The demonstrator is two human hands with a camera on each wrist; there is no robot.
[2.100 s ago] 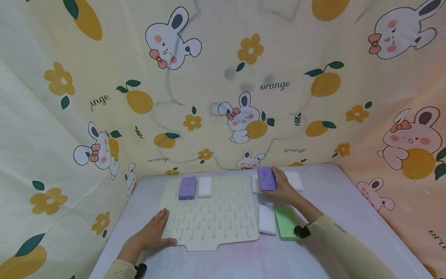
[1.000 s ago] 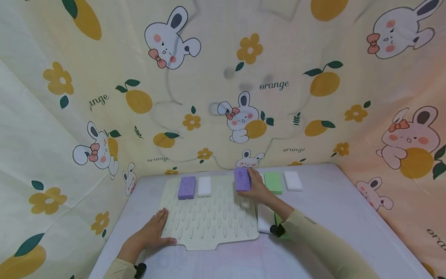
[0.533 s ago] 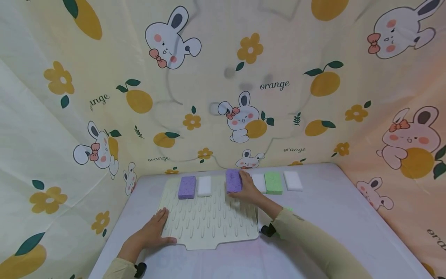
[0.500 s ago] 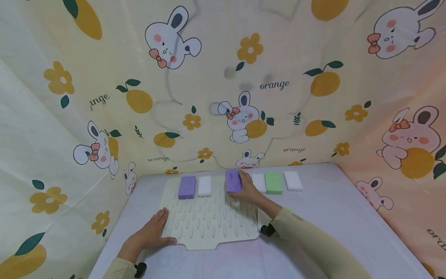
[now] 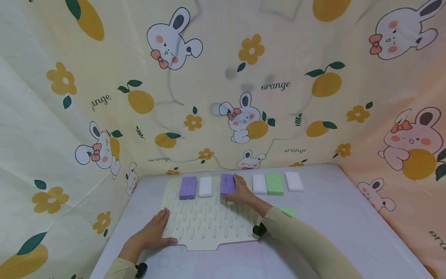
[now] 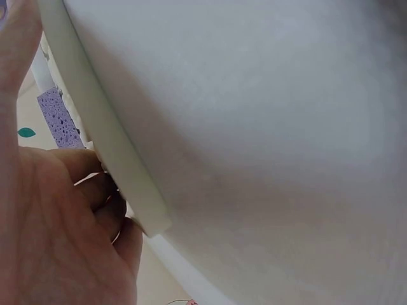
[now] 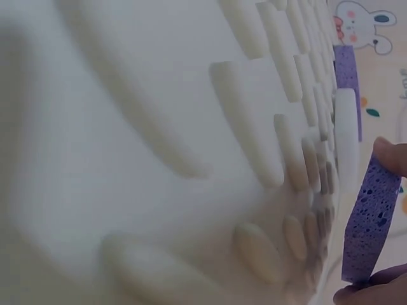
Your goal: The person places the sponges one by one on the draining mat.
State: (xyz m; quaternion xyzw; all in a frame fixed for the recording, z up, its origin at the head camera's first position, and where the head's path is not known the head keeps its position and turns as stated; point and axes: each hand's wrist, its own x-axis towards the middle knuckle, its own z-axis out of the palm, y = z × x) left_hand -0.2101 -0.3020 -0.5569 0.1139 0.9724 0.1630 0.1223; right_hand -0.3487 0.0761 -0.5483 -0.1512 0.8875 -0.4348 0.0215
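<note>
A cream ridged mat [image 5: 205, 228] lies on the table. My left hand [image 5: 151, 232] rests at its front left corner, fingers along the side and thumb at the front edge. Over the back right part of the mat, my right hand [image 5: 242, 192] pinches a purple sponge [image 5: 227, 183] between thumb and fingers. The right wrist view shows that held sponge [image 7: 372, 219] on edge, slightly bent and tilted. Along the mat's back left lie another purple sponge [image 5: 188, 188] and a white sponge block [image 5: 205, 186].
Right of the mat, a white block [image 5: 259, 184], a green sponge [image 5: 275, 184] and another white block [image 5: 294, 181] line the table's back. A second green sponge [image 5: 287, 210] is mostly hidden by the right sleeve [image 5: 299, 236]. A printed curtain [image 5: 209, 77] stands behind the table.
My right hand has carried the purple sponge left from among the pieces beside the mat, and lower over the mat's back, nearer the white block. The left hand stays put.
</note>
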